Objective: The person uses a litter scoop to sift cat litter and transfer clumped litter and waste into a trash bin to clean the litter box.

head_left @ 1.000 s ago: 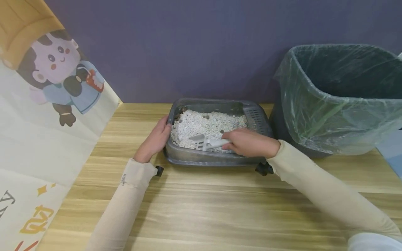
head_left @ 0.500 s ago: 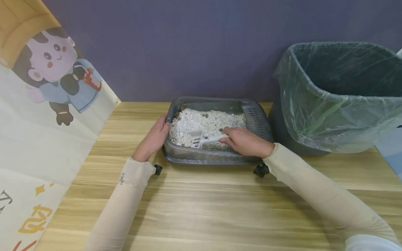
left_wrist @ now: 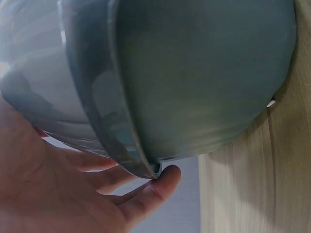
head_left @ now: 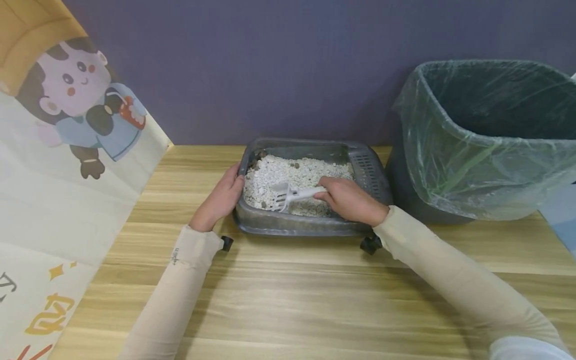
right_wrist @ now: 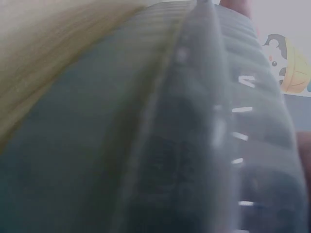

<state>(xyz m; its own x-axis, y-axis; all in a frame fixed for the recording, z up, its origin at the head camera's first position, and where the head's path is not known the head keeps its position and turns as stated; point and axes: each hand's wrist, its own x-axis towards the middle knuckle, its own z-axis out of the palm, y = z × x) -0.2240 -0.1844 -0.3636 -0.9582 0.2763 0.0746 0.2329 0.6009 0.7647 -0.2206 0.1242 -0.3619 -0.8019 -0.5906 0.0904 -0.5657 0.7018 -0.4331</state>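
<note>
A grey litter box [head_left: 306, 229] of pale litter [head_left: 310, 171] stands on the wooden table. At its left end my left hand [head_left: 219, 201] holds the rim. The left wrist view shows that hand [left_wrist: 63, 194] with fingers behind the rim and one fingertip at its lower edge. My right hand [head_left: 350, 199] grips the handle of a light grey slotted litter scoop [head_left: 308, 193]. The scoop's head is over the litter at the front left. Small brown clumps [head_left: 294, 165] lie in the litter. In the right wrist view the box's wall [right_wrist: 194, 121] hides the scoop.
A dark bin [head_left: 405, 185] with a clear plastic liner [head_left: 486, 175] stands close to the right end of the box. Behind rises a purple wall [head_left: 270, 70]. A white panel with a cartoon figure [head_left: 85, 95] borders the table [head_left: 288, 300] on the left.
The scoop has shifted a little left, and its head has risen from the litter. My right hand has moved left and slightly up with it. My left hand keeps its place on the rim.
</note>
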